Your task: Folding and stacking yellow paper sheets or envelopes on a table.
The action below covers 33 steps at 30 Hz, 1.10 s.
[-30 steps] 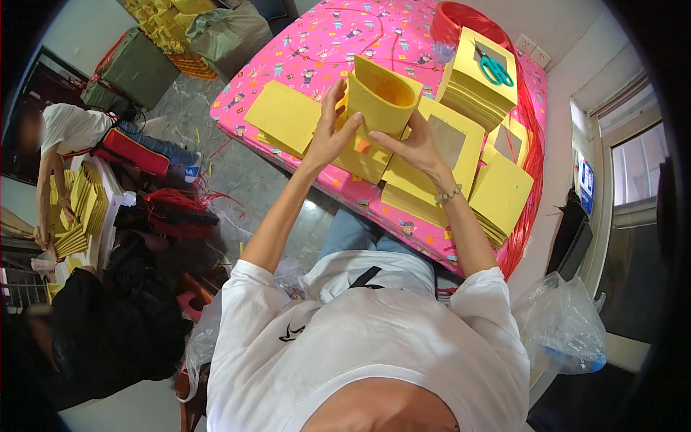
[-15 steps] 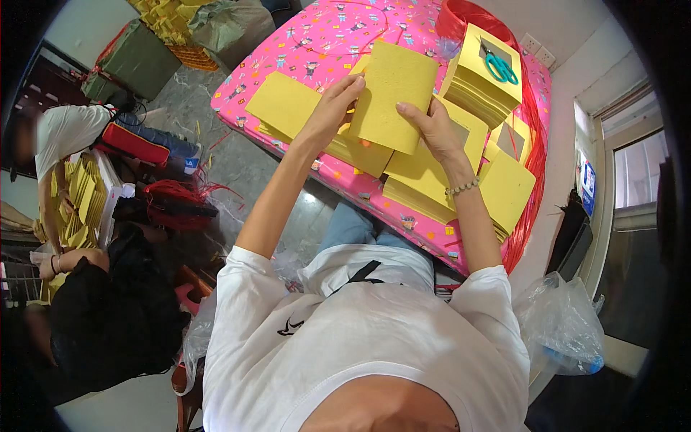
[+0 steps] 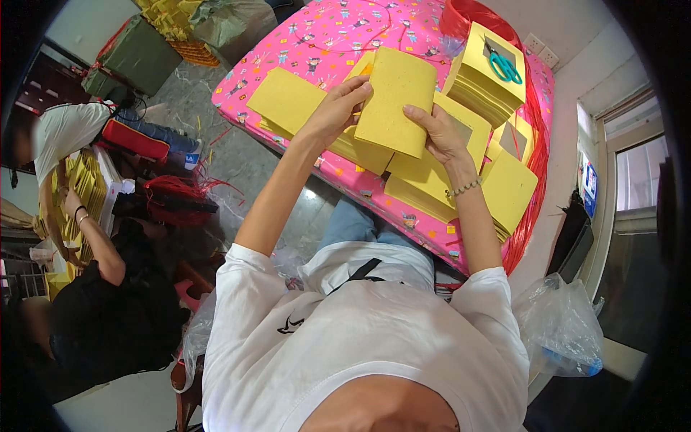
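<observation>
Both my hands grip a piece of yellow paper (image 3: pixel 396 101), held up above the pink-covered table; whether it is one sheet or several cannot be made out. My left hand (image 3: pixel 338 109) is closed on its left edge, fingers partly behind it. My right hand (image 3: pixel 443 137) pinches the lower right side, thumb on the front face and the other fingers mostly hidden behind. Beneath lie yellow paper stacks: one on the left (image 3: pixel 284 101), one in front (image 3: pixel 421 191) and one to the right (image 3: pixel 509 191).
Teal-handled scissors (image 3: pixel 504 68) lie on a taller yellow stack (image 3: pixel 479 86). Red plastic strands (image 3: pixel 534 165) run down the table's right side. The pink cover (image 3: pixel 331 36) has a cartoon print. Two people work at left around more yellow paper (image 3: pixel 86 194). A clear plastic bag (image 3: pixel 565 324) hangs at right.
The held paper has come slightly lower, and its upper edge looks more rounded. My right thumb has shifted a little to the right. At left, the person in black has raised an arm over the paper.
</observation>
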Motion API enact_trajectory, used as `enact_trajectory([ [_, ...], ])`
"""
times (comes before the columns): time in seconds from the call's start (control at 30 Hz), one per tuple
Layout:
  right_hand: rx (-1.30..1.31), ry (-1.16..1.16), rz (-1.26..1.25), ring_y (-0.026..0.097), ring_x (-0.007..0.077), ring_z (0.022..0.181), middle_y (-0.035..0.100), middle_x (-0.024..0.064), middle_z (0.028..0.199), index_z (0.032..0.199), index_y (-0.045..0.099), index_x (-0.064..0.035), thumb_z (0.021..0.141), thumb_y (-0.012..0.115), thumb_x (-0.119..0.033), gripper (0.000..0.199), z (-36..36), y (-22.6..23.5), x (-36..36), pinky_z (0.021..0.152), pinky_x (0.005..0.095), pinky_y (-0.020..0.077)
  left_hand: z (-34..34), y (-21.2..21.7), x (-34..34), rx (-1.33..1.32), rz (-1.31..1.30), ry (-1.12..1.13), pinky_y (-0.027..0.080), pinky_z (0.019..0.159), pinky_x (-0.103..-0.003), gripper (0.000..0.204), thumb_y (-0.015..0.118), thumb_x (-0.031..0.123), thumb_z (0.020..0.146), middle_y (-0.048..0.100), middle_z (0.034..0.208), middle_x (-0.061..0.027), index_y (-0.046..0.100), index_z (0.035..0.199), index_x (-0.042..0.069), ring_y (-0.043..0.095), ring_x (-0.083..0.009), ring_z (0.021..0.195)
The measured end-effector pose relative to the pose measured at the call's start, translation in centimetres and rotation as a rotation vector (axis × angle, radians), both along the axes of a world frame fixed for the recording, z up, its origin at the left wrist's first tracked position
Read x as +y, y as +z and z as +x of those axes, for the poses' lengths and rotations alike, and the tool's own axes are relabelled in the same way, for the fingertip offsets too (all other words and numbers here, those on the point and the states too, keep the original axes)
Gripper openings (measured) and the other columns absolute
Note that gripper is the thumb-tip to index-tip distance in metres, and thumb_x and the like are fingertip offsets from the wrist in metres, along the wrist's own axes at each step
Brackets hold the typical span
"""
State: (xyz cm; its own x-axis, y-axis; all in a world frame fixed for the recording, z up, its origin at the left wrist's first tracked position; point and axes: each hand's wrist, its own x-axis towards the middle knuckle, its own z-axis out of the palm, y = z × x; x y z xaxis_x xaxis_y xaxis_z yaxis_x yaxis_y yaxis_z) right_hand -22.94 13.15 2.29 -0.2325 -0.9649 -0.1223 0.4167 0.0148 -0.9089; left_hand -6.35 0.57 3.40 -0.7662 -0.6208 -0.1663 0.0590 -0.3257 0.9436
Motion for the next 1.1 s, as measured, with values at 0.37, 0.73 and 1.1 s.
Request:
enact_trajectory([
  [0.37,0.272,-0.025,-0.07,0.059,0.0157,0.1,0.058,0.0098,0.114,0.124,0.045,0.0015,0.083,0.07,-0.016,0.051,0.0,-0.7,0.0,0.085,0.0286,0.0503,0.4,0.4,0.5,-0.038,-0.149,-0.017,0.043,0.075,-0.023,0.035,0.052,0.028,0.095,0.058,0.107,-0.0001,0.051,0.124,0.008,0.054,-0.0068,0.091],
  [0.73,0.438,-0.092,-0.236,0.058,0.0142,0.099,0.059,0.0077,0.111,0.122,0.047,-0.0007,0.079,0.073,-0.008,0.05,2.5,0.0,1.5,0.084,0.028,0.0493,-0.4,-1.5,4.8,0.303,-0.403,0.175,0.042,0.087,-0.028,0.024,0.045,0.01,0.097,0.054,0.11,-0.0079,0.041,0.119,0.001,0.052,-0.0112,0.1],
  [1.1,0.307,-0.193,-0.249,0.06,0.011,0.09,0.064,0.0084,0.103,0.115,0.056,0.0025,0.087,0.067,-0.021,0.039,3.5,0.7,2.3,0.076,0.0256,0.0499,0.1,-1.5,6.7,0.36,-0.451,0.231,0.042,0.083,-0.025,0.026,0.042,0.008,0.097,0.054,0.106,-0.008,0.038,0.121,0.0,0.05,-0.0097,0.097],
])
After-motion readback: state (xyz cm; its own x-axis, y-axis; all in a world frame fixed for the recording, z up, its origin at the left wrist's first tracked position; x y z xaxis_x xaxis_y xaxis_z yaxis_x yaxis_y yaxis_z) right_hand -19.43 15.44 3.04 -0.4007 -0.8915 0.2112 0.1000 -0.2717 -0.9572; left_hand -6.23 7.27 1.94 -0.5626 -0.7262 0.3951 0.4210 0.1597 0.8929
